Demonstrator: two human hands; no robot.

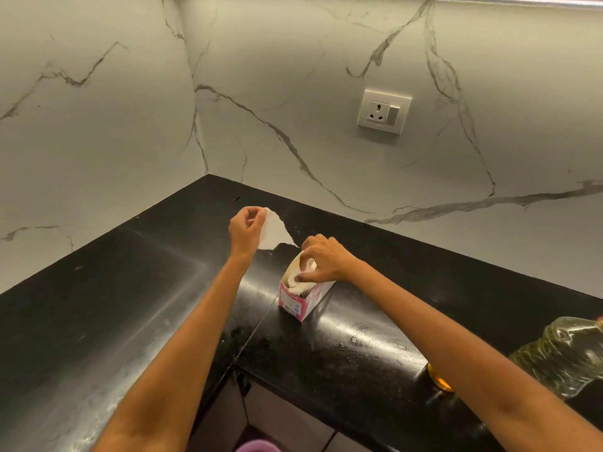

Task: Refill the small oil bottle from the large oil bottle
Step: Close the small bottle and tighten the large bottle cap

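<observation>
Left hand [245,230]: fingers curled, pinching a torn white tissue sheet [273,232] above the glossy black stone counter [124,288].
Right hand [321,260]: fingertips pinched on tissue poking out of the pink-and-white cardboard tissue box [301,296].
Large clear plastic oil bottle [567,357]: far right on the counter, well away from both hands.
Small bottle of amber oil [439,380]: only a sliver showed, just beside the big one, behind the right forearm.
</observation>
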